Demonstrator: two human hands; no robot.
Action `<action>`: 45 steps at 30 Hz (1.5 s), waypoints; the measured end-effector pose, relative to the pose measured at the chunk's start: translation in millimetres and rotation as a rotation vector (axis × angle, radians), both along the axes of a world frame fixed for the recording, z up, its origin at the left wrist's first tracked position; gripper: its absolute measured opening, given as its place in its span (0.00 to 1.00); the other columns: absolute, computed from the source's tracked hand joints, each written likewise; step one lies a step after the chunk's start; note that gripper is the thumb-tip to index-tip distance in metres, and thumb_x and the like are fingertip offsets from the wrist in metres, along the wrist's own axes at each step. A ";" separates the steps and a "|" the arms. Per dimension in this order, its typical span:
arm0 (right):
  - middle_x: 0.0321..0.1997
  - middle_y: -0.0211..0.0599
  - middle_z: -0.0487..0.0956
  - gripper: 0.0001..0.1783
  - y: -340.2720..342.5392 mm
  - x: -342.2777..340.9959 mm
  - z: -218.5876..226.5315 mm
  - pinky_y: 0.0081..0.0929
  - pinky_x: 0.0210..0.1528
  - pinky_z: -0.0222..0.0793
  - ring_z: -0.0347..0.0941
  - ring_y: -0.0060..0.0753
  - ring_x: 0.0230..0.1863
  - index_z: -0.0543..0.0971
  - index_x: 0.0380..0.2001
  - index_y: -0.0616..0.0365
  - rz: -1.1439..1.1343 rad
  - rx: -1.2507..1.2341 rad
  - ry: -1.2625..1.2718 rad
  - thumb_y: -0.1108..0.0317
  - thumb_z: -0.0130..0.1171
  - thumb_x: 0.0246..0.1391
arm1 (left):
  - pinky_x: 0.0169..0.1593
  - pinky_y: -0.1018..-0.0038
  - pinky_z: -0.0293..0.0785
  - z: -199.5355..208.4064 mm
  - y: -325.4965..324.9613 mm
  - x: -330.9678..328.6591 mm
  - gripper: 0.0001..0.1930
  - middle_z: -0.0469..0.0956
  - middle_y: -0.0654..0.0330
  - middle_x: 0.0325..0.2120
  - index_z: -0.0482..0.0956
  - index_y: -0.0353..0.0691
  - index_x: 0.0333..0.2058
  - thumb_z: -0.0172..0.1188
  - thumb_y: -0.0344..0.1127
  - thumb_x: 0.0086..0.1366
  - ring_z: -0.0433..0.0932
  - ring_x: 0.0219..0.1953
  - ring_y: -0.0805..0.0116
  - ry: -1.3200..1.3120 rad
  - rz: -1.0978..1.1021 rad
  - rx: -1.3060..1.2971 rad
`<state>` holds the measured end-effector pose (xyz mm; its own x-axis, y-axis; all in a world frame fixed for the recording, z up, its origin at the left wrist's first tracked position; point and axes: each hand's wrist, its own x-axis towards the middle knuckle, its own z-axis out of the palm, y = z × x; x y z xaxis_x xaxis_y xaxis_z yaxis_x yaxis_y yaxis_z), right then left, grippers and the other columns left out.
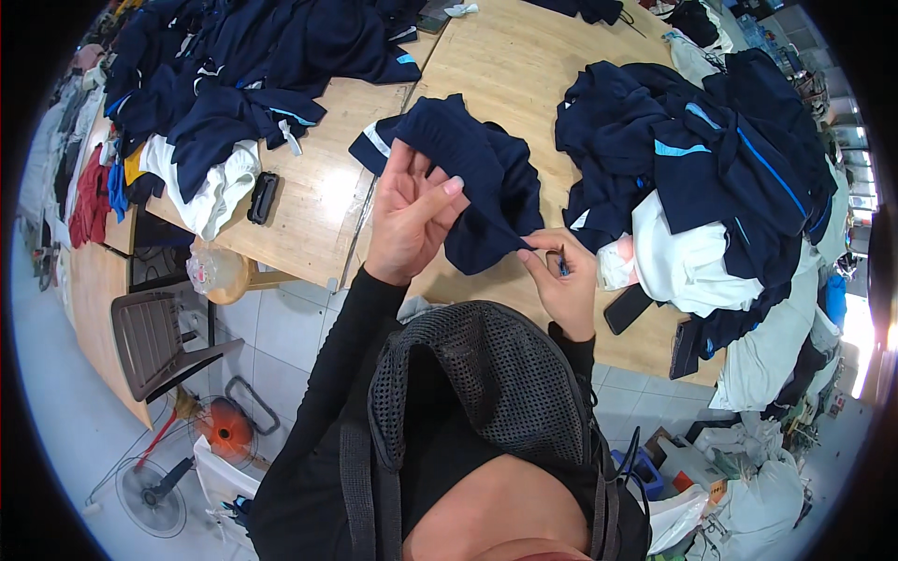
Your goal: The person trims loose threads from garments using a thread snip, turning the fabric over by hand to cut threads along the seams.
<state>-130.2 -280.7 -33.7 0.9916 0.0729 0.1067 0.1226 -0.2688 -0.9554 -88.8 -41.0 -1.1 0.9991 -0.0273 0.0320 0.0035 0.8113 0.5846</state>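
Note:
A dark navy garment (486,159) with a gathered band and a white strip at its left end is held up over the wooden table. My left hand (412,215) is closed on the band, thumb in front, with several fingers partly behind the cloth. At the garment's lower right edge, my right hand (566,285) pinches the fabric between thumb and forefinger, and the cloth is drawn taut toward it. A small dark and blue tool (562,264) sits within the right hand's curled fingers; its kind cannot be made out.
Navy garments pile up at the left (271,47) and right (636,112) of the wooden table (496,47). A black phone (628,309) lies near the front edge; a black case (263,197) lies to the left. Below stand a stool (229,280), chair (150,346) and fan (152,496).

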 end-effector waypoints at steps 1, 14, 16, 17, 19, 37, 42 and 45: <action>0.40 0.29 0.87 0.08 -0.3 2.5 10.1 0.17 0.25 0.49 0.56 0.09 0.22 0.89 0.41 0.64 0.052 -0.015 -0.022 0.81 0.73 0.57 | 0.65 0.71 0.82 0.3 -3.2 -1.3 0.39 0.70 0.56 0.70 0.56 0.41 0.78 0.54 0.10 0.72 0.78 0.67 0.66 -0.013 0.001 -0.018; 0.38 0.34 0.86 0.18 47.9 23.7 48.1 0.20 0.26 0.64 0.71 0.19 0.24 0.92 0.45 0.58 -0.174 -0.120 -0.482 0.83 0.77 0.50 | 0.62 0.76 0.80 -6.2 -16.8 -16.9 0.35 0.75 0.53 0.67 0.65 0.31 0.73 0.61 0.12 0.69 0.82 0.61 0.70 -0.041 -0.114 0.270; 0.37 0.35 0.85 0.17 47.6 29.6 34.1 0.23 0.28 0.71 0.77 0.27 0.26 0.91 0.43 0.58 -0.246 -0.206 -0.695 0.83 0.78 0.49 | 0.63 0.76 0.79 -8.9 -19.4 -12.9 0.34 0.76 0.52 0.66 0.66 0.30 0.72 0.62 0.13 0.69 0.81 0.62 0.68 -0.071 -0.132 0.302; 0.39 0.36 0.84 0.17 43.3 32.1 31.3 0.26 0.29 0.77 0.82 0.34 0.29 0.88 0.43 0.60 -0.236 -0.321 -0.794 0.84 0.76 0.49 | 0.65 0.75 0.79 -10.9 -20.4 -10.8 0.33 0.76 0.52 0.65 0.66 0.29 0.72 0.63 0.13 0.69 0.82 0.63 0.67 -0.091 -0.148 0.318; 0.41 0.37 0.83 0.17 41.8 32.5 28.9 0.27 0.29 0.77 0.82 0.35 0.29 0.86 0.43 0.61 -0.201 -0.387 -0.791 0.85 0.75 0.49 | 0.65 0.74 0.79 -14.0 -22.3 -10.4 0.32 0.77 0.53 0.65 0.67 0.30 0.71 0.63 0.14 0.70 0.82 0.62 0.67 -0.080 -0.146 0.337; 0.33 0.38 0.81 0.22 43.5 4.5 28.6 0.27 0.33 0.75 0.78 0.28 0.29 0.77 0.47 0.63 -0.181 -0.083 -0.233 0.65 0.79 0.59 | 0.63 0.74 0.78 -5.2 -19.9 -10.9 0.30 0.83 0.54 0.57 0.75 0.28 0.63 0.71 0.13 0.63 0.81 0.60 0.71 -0.024 -0.051 0.344; 0.31 0.39 0.83 0.19 45.8 8.4 30.8 0.27 0.32 0.76 0.79 0.28 0.28 0.78 0.43 0.63 -0.168 -0.095 -0.245 0.66 0.79 0.60 | 0.57 0.78 0.81 -10.1 -17.7 -11.2 0.28 0.84 0.55 0.55 0.76 0.28 0.61 0.71 0.14 0.63 0.83 0.57 0.73 -0.006 -0.055 0.423; 0.31 0.41 0.84 0.17 43.9 8.7 30.9 0.28 0.33 0.76 0.80 0.27 0.28 0.78 0.41 0.63 -0.163 -0.124 -0.253 0.67 0.78 0.61 | 0.53 0.81 0.81 -1.2 -20.2 -11.8 0.26 0.85 0.58 0.51 0.76 0.29 0.59 0.71 0.16 0.64 0.83 0.53 0.75 -0.022 -0.054 0.418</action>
<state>-121.6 -236.8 -2.8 0.9345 -0.0574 0.3512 0.2973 -0.4166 -0.8591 -100.6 -61.2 -2.3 0.9951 -0.0951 0.0283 0.0236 0.5036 0.8636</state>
